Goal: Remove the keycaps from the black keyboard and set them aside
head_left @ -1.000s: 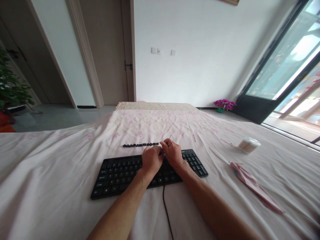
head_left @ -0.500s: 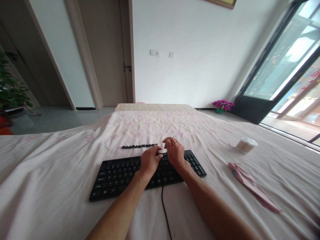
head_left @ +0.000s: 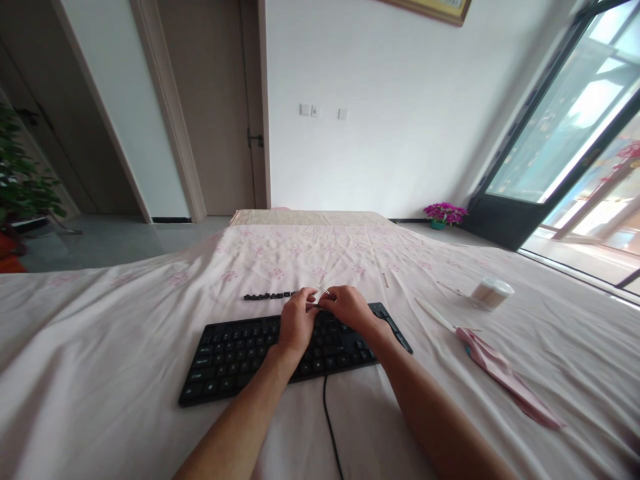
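Head view, only one: plain room, white wall (head_left: 370,160), brown door (head_left: 213,113), glass door at right (head_left: 560,133). Pale pink floral sheet (head_left: 125,347), folds all over, on what looks like a bed.

Black keyboard (head_left: 235,353) lies flat on the sheet, in front of the person, slightly skewed, cable (head_left: 331,427) off the near edge. Keys dark with light legends; far edge left of the hands reads as a dark band, can't make out caps there. Row of loose keycaps (head_left: 267,297) just beyond it, partly behind the left hand.

Hands: left (head_left: 296,325) narrow, fingertips pinched, seems to hold a small dark piece (head_left: 313,307), likely a keycap. Right (head_left: 350,307) also narrow, thin metal wire tool (head_left: 323,289) sticking out past the fingers. Fingertips nearly meet over the keyboard's far edge; can't tell if both touch the piece.

Handling, my guess: keyboard light, stiff, would slide on cloth; take it by the short ends. Keycaps feather-light, rigid, smooth; pinch by opposite sides, clips underneath could snap. Wire thin, springy.

Right side: swab tub (head_left: 493,294), loose swab near it (head_left: 451,289), pink cloth (head_left: 505,377).
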### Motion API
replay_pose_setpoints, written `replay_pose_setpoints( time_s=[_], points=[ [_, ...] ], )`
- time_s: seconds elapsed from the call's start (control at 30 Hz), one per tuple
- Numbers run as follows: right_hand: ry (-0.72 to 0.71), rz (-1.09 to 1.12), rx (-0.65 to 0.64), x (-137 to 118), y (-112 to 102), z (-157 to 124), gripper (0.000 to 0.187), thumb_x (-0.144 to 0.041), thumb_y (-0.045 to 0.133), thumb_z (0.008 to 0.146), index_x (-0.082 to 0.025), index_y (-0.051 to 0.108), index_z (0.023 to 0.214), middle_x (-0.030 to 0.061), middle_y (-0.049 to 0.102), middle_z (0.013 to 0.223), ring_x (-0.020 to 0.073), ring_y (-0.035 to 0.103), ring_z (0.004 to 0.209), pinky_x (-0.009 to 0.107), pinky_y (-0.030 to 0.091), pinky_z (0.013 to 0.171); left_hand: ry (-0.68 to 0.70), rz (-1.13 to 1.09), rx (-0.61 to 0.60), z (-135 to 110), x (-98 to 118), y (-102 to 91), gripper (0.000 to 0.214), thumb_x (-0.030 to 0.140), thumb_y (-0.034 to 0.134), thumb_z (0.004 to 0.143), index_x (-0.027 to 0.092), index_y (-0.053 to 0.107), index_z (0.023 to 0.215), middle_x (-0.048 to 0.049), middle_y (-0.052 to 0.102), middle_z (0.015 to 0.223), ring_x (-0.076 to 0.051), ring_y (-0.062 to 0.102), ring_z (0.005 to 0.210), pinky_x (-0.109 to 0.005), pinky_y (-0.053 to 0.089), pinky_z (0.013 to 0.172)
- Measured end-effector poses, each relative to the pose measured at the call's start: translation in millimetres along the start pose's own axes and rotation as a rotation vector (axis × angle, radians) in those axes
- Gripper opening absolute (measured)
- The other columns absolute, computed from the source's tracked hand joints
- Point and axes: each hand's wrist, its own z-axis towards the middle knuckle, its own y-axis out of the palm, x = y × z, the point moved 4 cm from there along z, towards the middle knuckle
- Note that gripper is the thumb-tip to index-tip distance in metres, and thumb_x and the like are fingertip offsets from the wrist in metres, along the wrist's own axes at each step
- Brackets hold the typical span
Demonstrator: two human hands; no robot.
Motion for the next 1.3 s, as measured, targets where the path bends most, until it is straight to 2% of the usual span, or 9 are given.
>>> replay_pose_setpoints(
  time_s=[0.17,0.53,0.7,0.93,1.1,1.3],
  points=[
    [0.025,-0.014,-0.041,4,2,3,0.02,-0.033,0.058,0.078,-0.019,0.072,0.08,0.0022,0.068,0.07,0.0158,0.06,0.066,0.022,0.036,0.058,-0.002,-0.034,0.013,2,-4,0.4,0.041,-0.004,0.056,0.072,0.02,0.061,0.105,-0.0048,0.064,0.098,-0.013,0.064,0.079,-0.027,0.051,0.077],
    [-0.046,-0.16,-0.024,-1,-1,2,0.015,-0.032,0.059,0.081,-0.023,0.07,0.085,0.0019,0.071,0.085,0.018,0.063,0.083,0.023,0.036,0.065,-0.053,-0.04,0.028,4,-10,0.9,0.036,0.004,0.058,0.077,0.019,0.06,0.11,-0.0072,0.067,0.099,-0.015,0.065,0.082,-0.028,0.051,0.08],
    [0.035,-0.213,0.011,9,-2,12,0.018,-0.036,0.058,0.082,-0.024,0.07,0.086,0.0014,0.071,0.083,0.0173,0.063,0.082,0.023,0.035,0.064,-0.063,0.041,0.066,4,-10,-1.5,0.032,0.01,0.058,0.08,0.018,0.06,0.111,-0.0077,0.066,0.1,-0.014,0.065,0.082,-0.027,0.049,0.08],
    [0.139,-0.277,0.012,25,5,37,0.015,-0.032,0.06,0.08,-0.025,0.071,0.085,0.0021,0.07,0.084,0.0185,0.063,0.082,0.023,0.035,0.061,-0.013,0.211,0.004,3,-4,-1.0,0.02,0.012,0.056,0.081,0.018,0.065,0.097,-0.0055,0.068,0.096,-0.015,0.062,0.088,-0.025,0.046,0.081],
    [0.154,-0.292,-0.001,29,13,48,0.016,-0.033,0.059,0.08,-0.026,0.072,0.088,0.0022,0.071,0.087,0.0189,0.062,0.084,0.024,0.037,0.063,-0.005,0.293,-0.064,0,-2,2.0,0.018,0.014,0.053,0.083,0.02,0.067,0.093,-0.0051,0.068,0.095,-0.016,0.062,0.088,-0.025,0.045,0.08],
    [0.153,-0.293,-0.021,30,20,53,0.017,-0.033,0.058,0.08,-0.028,0.072,0.09,0.0016,0.071,0.088,0.0187,0.062,0.086,0.024,0.038,0.066,0.004,0.351,-0.088,-1,-1,2.9,0.019,0.015,0.052,0.083,0.021,0.067,0.091,-0.0041,0.068,0.093,-0.016,0.062,0.088,-0.025,0.044,0.078]
  ],
)
